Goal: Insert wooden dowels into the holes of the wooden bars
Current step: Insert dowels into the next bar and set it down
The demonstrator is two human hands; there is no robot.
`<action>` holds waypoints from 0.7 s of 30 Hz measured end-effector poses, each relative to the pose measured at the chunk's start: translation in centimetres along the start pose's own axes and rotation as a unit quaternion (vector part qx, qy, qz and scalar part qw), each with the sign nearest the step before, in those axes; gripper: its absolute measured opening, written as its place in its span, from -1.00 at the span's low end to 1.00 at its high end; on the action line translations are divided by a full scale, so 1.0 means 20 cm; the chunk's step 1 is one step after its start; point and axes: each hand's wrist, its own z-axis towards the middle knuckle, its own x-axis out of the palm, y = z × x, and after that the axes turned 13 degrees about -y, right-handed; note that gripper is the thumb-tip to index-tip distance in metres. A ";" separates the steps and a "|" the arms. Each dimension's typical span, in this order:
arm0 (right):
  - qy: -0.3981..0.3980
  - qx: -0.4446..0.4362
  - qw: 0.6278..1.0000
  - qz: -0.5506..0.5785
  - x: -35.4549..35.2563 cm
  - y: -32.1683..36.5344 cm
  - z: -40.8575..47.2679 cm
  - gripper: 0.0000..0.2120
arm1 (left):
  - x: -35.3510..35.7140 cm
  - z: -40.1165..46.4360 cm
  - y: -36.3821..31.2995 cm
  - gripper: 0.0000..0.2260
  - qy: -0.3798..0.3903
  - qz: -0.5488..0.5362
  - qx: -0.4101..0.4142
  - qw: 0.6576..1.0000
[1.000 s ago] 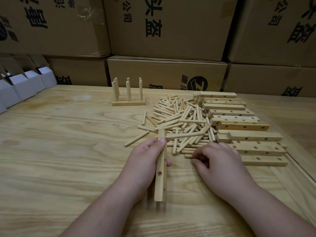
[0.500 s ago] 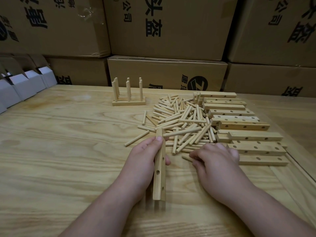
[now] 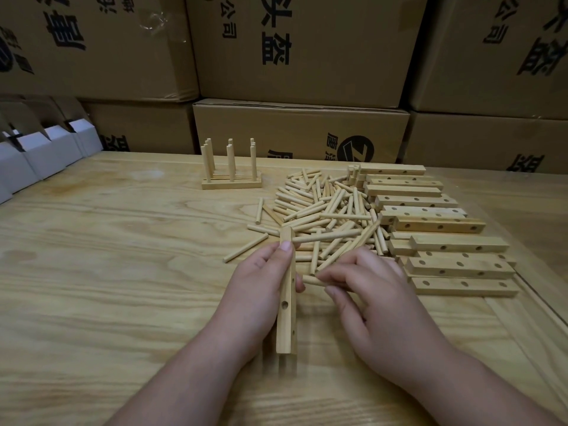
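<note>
— While you had that bar (image 3: pixel 286 298) up on edge, why was your left hand (image 3: pixel 257 290) wrapped round it like that?

— My left grip was curled round its upper half, thumb on the far end, so the holes on its face looked toward my right hand (image 3: pixel 373 298). I judged that was the easiest way to feed a peg in sideways.

— And the right?

— Its fingertips were pinching one dowel (image 3: pixel 313 279), lying nearly level, its free end pointing at nine o'clock toward the bar. The dowel was just beside the bar, at three o'clock from it, not yet in a hole.

— Where did the stock lie?

— The loose dowel pile (image 3: pixel 325 216) sat on the worktop (image 3: pixel 123 272) at twelve o'clock from my hands, close enough to pick from without reaching. The drilled bars (image 3: pixel 442 241) were stacked at two o'clock. A finished rack (image 3: pixel 231 170) with upright pegs stood at eleven o'clock, well apart, out of the way.

— So how far along?

— Early, I'd guess: this bar's visible holes were empty.
</note>
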 end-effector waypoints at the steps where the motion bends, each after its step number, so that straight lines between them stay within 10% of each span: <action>1: 0.003 -0.008 1.000 0.006 0.00 0.00 0.00 -0.81 | 0.00 0.00 0.01 -0.71 0.003 0.000 0.008 1.000; 21: 0.040 -0.013 0.998 0.040 0.00 0.00 0.00 -0.75 | 0.02 -0.01 0.01 -0.69 0.033 0.078 0.083 0.993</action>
